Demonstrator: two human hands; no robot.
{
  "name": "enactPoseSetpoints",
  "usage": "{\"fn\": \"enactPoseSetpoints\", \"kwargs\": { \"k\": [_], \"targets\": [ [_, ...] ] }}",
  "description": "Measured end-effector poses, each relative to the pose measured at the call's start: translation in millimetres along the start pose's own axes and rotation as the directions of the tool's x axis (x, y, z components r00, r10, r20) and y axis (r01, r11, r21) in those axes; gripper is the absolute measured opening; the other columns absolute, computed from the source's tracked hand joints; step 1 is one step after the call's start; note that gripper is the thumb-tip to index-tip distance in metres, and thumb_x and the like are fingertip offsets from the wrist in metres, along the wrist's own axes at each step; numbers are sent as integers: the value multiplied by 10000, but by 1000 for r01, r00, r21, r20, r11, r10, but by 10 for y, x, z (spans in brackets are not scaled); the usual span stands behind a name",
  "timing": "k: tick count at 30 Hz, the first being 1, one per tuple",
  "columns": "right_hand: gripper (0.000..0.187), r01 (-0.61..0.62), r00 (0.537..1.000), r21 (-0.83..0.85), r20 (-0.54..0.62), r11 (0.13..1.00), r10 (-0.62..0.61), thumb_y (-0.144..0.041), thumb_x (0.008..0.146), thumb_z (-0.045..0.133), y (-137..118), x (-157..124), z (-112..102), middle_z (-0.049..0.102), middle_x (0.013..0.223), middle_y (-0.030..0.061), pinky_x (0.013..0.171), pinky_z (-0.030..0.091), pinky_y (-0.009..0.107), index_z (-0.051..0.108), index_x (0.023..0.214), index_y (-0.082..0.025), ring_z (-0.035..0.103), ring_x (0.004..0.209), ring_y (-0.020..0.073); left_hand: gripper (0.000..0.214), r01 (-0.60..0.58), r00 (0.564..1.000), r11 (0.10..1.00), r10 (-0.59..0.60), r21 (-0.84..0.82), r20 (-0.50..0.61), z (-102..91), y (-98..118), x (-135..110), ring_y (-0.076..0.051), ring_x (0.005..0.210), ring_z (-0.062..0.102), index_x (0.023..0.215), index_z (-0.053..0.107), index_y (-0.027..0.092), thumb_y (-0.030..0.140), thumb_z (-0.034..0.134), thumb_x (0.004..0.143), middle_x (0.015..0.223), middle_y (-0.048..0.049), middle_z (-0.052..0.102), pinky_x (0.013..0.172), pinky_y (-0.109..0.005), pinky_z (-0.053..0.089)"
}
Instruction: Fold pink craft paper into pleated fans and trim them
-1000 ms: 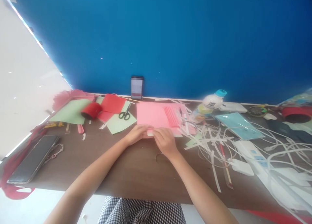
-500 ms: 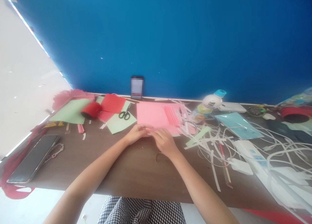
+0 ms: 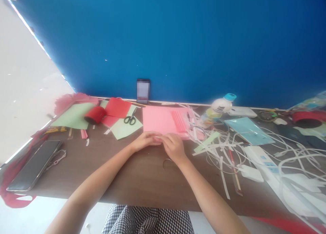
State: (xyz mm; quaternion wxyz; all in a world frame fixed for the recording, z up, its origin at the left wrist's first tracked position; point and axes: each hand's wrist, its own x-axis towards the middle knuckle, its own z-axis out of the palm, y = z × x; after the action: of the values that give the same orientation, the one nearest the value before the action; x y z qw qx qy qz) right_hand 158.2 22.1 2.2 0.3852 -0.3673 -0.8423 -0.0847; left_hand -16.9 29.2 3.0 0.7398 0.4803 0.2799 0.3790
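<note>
Our left hand (image 3: 145, 141) and right hand (image 3: 173, 146) meet at the near edge of the pink sheet (image 3: 156, 120) on the surface (image 3: 137, 181). The fingers are narrow, and we cannot tell what they pinch. Some strips (image 3: 179, 120) lie cut, but most of the sheet looks whole.

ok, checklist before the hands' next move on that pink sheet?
1. Both at the pink sheet near edge, left hand and right hand: ok.
2. What the fingers pinch there: cannot tell, the hands hide it.
3. On the sheet's right part, pink strips lying flat: ok.
4. The scissors on the green paper left of the sheet, untouched: ok.
5. The white strips apart from the right hand: ok.
</note>
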Motion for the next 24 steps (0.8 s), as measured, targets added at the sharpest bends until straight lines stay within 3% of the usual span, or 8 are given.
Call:
{"fn": "enactPoseSetpoints", "kwargs": {
  "k": [6,9,11,14,17,19,24],
  "targets": [
    [176,-10,1000,30,26,1000,9,-176,854,457,14,4,-3,612,713,35,662,371,283,630,828,-189,522,690,143,440,-24,999,997,26,69,-20,9,-28,24,-239,954,603,1045,570,101,316,683,679,945,-128,656,913,-447,427],
    [126,-53,998,-29,-45,998,51,-204,824,507,114,5,-65,628,805,49,761,369,330,620,878,-200,548,796,176,434,-74,997,994,76,74,-20,-35,-19,36,-246,986,589,1036,580,113,370,654,694,1004,-128,642,918,-430,424],
    [123,-162,976,-57,-155,985,152,-245,784,563,214,4,-118,617,879,68,835,347,394,616,888,-207,538,894,221,441,-95,992,990,103,107,-68,-94,-9,42,-245,987,591,1040,580,125,394,644,696,1020,-117,640,913,-414,425],
    [209,-384,881,106,-255,917,399,-318,731,611,356,-1,-171,566,996,97,860,364,436,605,908,-206,500,995,255,470,-100,982,986,120,131,-149,-185,-1,52,-245,964,603,1055,565,129,417,640,691,992,-110,652,886,-399,438],
    [284,-547,773,406,-91,732,628,-368,710,615,433,-9,-156,565,1008,86,803,439,387,582,938,-202,529,954,218,474,-116,976,985,137,130,-172,-235,2,58,-244,951,609,1058,557,127,416,640,692,982,-109,655,874,-396,442],
    [293,-611,717,524,51,593,695,-387,693,624,456,-21,-114,587,986,73,791,459,369,589,912,-195,548,923,202,471,-125,973,984,147,130,-176,-243,8,56,-242,936,616,1064,549,130,411,638,697,966,-106,659,875,-401,439],
    [326,-635,663,646,174,424,728,-415,657,647,480,-68,-9,617,984,74,823,469,378,632,877,-174,548,965,215,435,-138,969,980,164,145,-186,-250,21,38,-237,901,632,1054,540,128,390,625,717,938,-108,664,872,-399,438]
  ]
}}
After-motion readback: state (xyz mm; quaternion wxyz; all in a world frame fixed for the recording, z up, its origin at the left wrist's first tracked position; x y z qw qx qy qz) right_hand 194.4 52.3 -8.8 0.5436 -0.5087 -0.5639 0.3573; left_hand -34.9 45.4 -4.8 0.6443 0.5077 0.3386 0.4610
